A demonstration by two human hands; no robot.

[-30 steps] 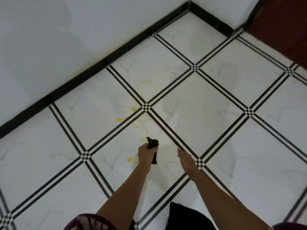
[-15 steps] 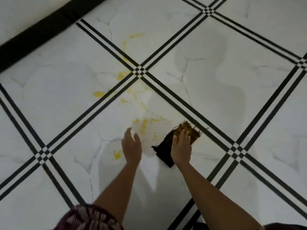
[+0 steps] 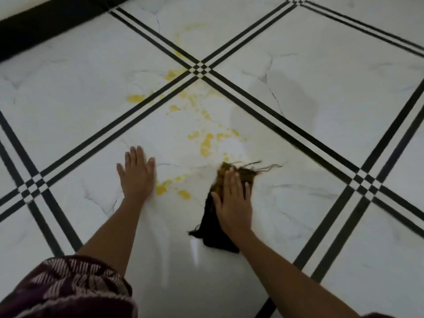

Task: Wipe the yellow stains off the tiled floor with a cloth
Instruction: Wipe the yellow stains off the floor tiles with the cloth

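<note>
Right hand (image 3: pixel 232 203): fingers straight, pressed flat on dark cloth (image 3: pixel 211 228). Left hand (image 3: pixel 137 177): fingers spread flat on floor (image 3: pixel 68 92), beside yellow stains (image 3: pixel 206 143).

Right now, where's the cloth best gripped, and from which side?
Probably the cloth at its bunched dark near end, coming from its left: the right hand lies flat over the middle, and the far end is only loose frayed threads.

White marbled, black-striped floor tiles (image 3: pixel 321 72) spread under me; beyond their checkered junction (image 3: pixel 201 69), up-left, runs black skirting (image 3: pixel 46 21).
</note>
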